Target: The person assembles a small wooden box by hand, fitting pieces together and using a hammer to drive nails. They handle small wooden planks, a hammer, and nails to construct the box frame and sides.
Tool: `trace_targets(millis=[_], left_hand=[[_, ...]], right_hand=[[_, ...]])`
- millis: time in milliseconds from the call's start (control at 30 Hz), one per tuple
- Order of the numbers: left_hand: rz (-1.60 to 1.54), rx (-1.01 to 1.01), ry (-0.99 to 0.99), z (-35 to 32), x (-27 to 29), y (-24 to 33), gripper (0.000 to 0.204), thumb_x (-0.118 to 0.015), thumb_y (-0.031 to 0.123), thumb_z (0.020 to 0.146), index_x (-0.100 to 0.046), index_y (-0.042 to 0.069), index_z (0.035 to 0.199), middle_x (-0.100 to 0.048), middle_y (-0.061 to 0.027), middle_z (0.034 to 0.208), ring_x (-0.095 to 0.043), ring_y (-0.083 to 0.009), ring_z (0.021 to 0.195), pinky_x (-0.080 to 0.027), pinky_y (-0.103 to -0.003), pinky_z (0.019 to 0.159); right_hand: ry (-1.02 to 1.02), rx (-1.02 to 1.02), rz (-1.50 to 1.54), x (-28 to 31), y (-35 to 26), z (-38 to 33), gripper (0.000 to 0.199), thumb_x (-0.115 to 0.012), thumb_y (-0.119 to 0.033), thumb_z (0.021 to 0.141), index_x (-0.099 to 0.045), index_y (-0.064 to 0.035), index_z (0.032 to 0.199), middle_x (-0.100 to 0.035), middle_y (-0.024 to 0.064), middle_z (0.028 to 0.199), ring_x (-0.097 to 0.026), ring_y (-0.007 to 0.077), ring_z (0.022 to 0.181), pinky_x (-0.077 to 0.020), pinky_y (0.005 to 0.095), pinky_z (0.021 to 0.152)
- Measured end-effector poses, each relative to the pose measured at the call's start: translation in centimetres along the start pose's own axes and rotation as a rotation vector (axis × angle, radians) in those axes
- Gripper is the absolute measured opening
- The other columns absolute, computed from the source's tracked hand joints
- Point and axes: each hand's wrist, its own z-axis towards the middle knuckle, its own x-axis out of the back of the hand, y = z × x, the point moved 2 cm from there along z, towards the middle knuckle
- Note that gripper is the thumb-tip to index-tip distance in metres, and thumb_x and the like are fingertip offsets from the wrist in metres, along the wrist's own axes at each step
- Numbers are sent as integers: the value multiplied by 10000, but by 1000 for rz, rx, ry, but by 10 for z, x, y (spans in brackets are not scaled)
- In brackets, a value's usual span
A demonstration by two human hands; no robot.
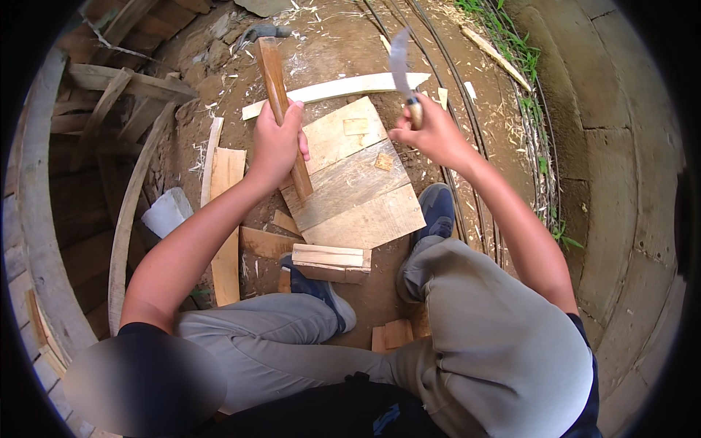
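Observation:
My left hand [276, 144] grips a brown wooden stick [274, 80] standing on end on a flat plank board [358, 182] that lies on the dirt. My right hand [431, 135] is closed around the handle of a knife whose curved metal blade [399, 62] points up and away. The blade is raised to the right of the stick, apart from it. Small wood chips [384, 161] lie on the board.
A hammer head [261, 33] rests on the soil behind the stick. A long pale slat [343, 87], loose planks [226, 241], a short stacked block [330, 261] and a white cylinder [168, 212] surround the board. Wooden framing stands left; concrete and grass right.

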Motion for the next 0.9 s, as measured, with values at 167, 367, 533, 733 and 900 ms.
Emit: trace_targets(millis=[167,367,533,733,900], left_hand=[[-23,55,85,3,6,-15,247,-551,264,1062,-443,42,1038,-495,-41,776,-534,-123,491,-496,-308,423],[8,86,90,-2,19,-30,248,-531,263,1068,-443,35,1032,-497,-46,776,-538,-126,491,-504,-314,425],[27,90,63,-3,16,-31,261,-541,278,1069,-445,39,1032,-500,-45,779,-541,-120,493,-498,-309,426],[-25,66,-43,-6,12,-24,284,-569,301,1062,-454,45,1021,-507,-35,776,-543,-108,497,-482,-295,425],[-33,28,-117,-14,1,-5,280,-615,269,1047,-449,45,1029,-556,-43,790,-575,-113,513,-501,-295,435]], right_hand=[[-37,146,-104,-36,-4,37,408,-816,-111,807,-552,-4,1099,-687,147,1013,-685,277,927,-538,406,811],[127,123,-113,-50,7,33,439,-839,-115,762,-548,10,1065,-671,181,961,-682,329,895,-527,438,810],[250,54,-167,-60,10,23,458,-882,-181,767,-532,-10,1008,-633,136,864,-637,270,800,-515,402,738],[258,13,-52,-24,-2,11,293,-702,-310,992,-514,-86,963,-499,-9,730,-449,99,597,-416,282,492],[199,-196,-60,21,-2,-25,293,-533,-293,1053,-446,-40,1174,-551,51,874,-481,113,635,-441,278,565]])
